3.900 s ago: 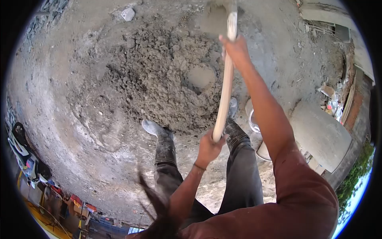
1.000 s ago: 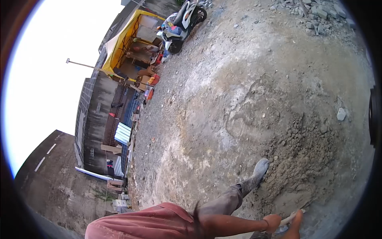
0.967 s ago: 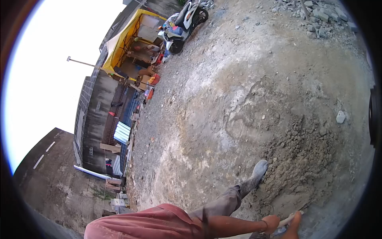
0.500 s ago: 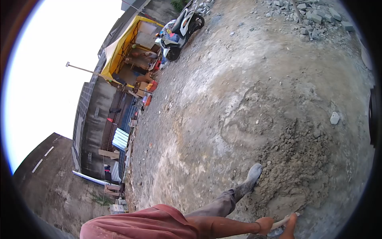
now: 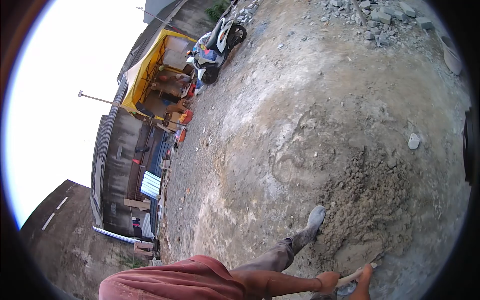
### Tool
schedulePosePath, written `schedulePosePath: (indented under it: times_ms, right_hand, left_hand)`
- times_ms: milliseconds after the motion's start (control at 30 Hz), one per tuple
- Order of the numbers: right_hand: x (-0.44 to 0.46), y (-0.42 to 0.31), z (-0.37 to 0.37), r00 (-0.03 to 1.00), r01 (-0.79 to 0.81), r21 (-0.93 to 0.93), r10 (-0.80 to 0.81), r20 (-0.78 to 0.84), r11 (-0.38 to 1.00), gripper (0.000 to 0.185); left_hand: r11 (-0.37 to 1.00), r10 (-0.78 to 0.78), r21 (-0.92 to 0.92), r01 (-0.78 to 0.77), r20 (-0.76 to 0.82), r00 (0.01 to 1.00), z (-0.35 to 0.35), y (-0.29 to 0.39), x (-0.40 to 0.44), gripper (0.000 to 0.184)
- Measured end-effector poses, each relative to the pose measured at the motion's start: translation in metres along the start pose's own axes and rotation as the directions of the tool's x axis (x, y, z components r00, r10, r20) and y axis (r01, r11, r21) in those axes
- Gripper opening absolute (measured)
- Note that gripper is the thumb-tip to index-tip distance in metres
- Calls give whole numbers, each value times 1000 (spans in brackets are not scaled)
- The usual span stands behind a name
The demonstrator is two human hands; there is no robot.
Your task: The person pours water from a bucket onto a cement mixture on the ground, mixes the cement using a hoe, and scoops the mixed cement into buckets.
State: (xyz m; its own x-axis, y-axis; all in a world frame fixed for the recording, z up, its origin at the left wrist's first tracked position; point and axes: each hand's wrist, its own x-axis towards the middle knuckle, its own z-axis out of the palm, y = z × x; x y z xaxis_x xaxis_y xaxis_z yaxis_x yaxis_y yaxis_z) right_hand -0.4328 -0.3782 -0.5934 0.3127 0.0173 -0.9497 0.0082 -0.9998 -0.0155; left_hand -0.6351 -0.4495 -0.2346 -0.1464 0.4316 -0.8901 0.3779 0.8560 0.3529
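My right hand (image 5: 328, 282), at the end of the arm in the red sleeve, is closed around a pale wooden tool handle (image 5: 350, 277). Farther along that handle, my left hand (image 5: 364, 281) also has its fingers wrapped round it. The tool's working end cannot be made out. Just beyond both hands spreads a heap of wet grey mortar (image 5: 372, 200), lumpy on top with a smoother patch near the handle. My boot (image 5: 316, 218), coated in grey, stands at the heap's edge.
The view is tilted sideways. A white stone (image 5: 414, 141) lies past the heap. Broken blocks (image 5: 385, 17) are piled at the upper right. A scooter (image 5: 217, 50) is parked beside a yellow canopy (image 5: 150, 75). Corrugated sheets (image 5: 150, 185) lean near the wall.
The view has shifted slightly, so the scooter and rubble sit a little farther left. Both hands keep hold of the handle, with hardly any movement against the heap.
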Motion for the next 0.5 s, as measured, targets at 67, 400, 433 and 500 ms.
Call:
schedulePosePath:
  times_ms: [67, 400, 433, 500]
  right_hand:
    - [2, -1, 2, 1000, 5, 3, -5, -4, 1000, 33]
    - [21, -7, 11, 975, 156, -201, -119, 186, 967, 34]
    - [28, -4, 2, 888, 455, -610, -279, 366, 648, 35]
    - [10, 6, -9, 738, 545, -792, -291, 609, -274, 39]
  left_hand:
    - [1000, 6, 15, -5, -29, 1000, 0, 1, -1, 24]
    - [982, 66, 171, -84, 112, 992, -27, 11, -15, 24]
    - [977, 83, 190, -95, 68, 994, -12, -3, -4, 21]
    - [936, 120, 316, -157, 136, 983, -8, 0, 2, 23]
